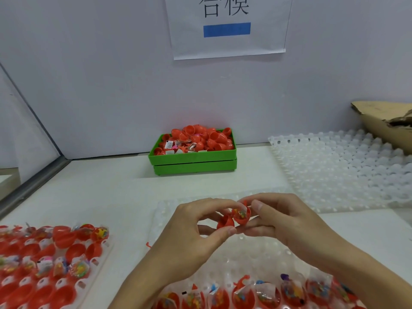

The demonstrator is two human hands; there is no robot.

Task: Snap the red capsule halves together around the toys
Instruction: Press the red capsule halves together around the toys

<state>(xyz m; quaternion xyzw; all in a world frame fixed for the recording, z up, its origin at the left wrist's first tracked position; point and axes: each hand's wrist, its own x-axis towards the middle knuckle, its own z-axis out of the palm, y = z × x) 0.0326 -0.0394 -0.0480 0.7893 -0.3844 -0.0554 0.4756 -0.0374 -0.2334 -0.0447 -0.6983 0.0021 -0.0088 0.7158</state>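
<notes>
- Capsule halves: two red halves sit side by side above the clear tray point(256, 259), between both hands, their rims touching but not closed.
- Left half point(225, 223) is empty, pinched by the left hand point(196, 228) between thumb and curled fingers.
- Right half point(242, 216) holds a bagged toy and is pinched by the right hand point(287, 221), thumb on top, fingers under.
- Near edge of the clear tray carries a row of red halves with toy bags point(265, 293).
- Second tray point(44, 264) at the left is packed with more filled and empty halves.
- Green bin point(192, 160) by the wall is heaped with red halves.
- Empty white tray point(338, 166) lies at the right, beside torn cardboard point(383, 121).
</notes>
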